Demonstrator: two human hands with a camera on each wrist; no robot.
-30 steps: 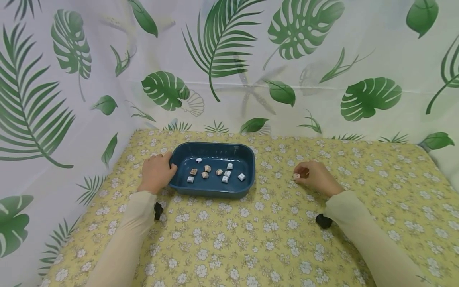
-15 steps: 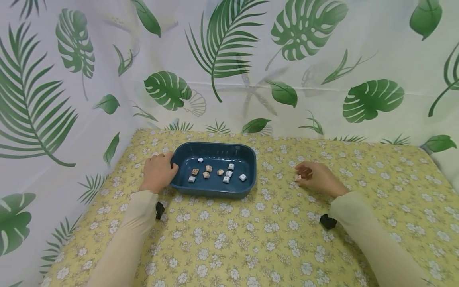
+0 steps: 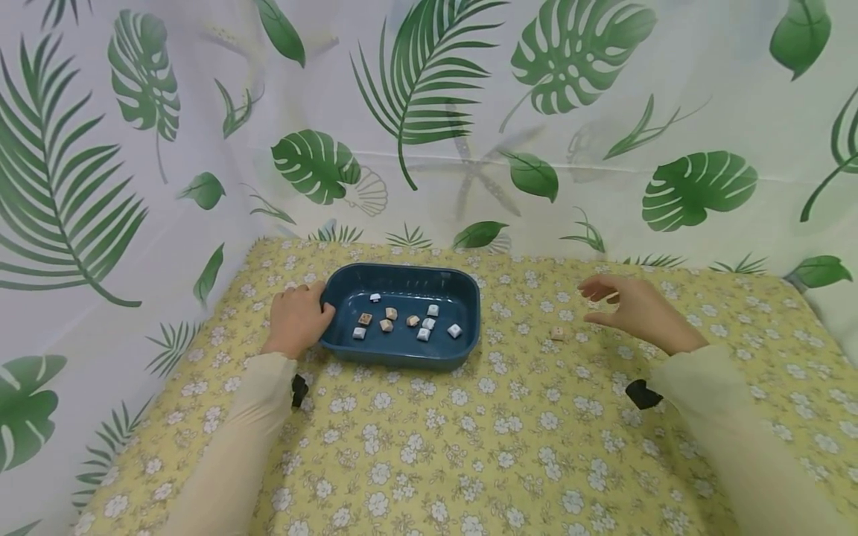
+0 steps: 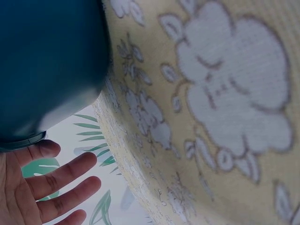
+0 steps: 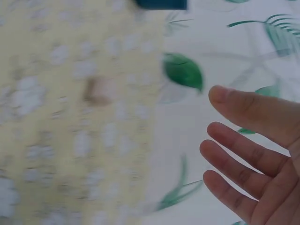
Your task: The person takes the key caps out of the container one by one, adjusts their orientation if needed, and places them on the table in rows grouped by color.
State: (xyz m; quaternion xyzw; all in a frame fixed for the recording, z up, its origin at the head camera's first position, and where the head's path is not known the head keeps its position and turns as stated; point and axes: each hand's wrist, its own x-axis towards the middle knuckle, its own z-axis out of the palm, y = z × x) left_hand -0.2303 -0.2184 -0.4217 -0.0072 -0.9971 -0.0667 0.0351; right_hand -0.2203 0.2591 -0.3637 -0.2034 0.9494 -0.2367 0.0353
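My left hand (image 3: 295, 321) holds the left rim of a dark blue tray (image 3: 402, 357), thumb over the edge and other fingers outside. In the left wrist view those fingers (image 4: 65, 176) stretch out below the rim. Several small white and beige keycaps lie loose on the tray's floor, among them a white keycap (image 3: 454, 330) near the right end and a brown-marked keycap (image 3: 365, 318) at left. A pale pink-beige keycap (image 3: 557, 333) rests on the cloth right of the tray. My right hand (image 3: 633, 309) is raised to the right of that keycap, fingers apart and holding nothing.
A yellow floral cloth (image 3: 415, 461) covers the table. Behind it and at the left hangs a white curtain (image 3: 415, 201) with green leaf prints. A dark wrist-camera mount (image 3: 643, 394) sits beneath the right cuff, another mount (image 3: 299, 391) by the left cuff.
My right hand has let go of the pink-beige keycap, leaving it on the cloth, and has moved up and right with its fingers spreading. My left hand stays at the tray.
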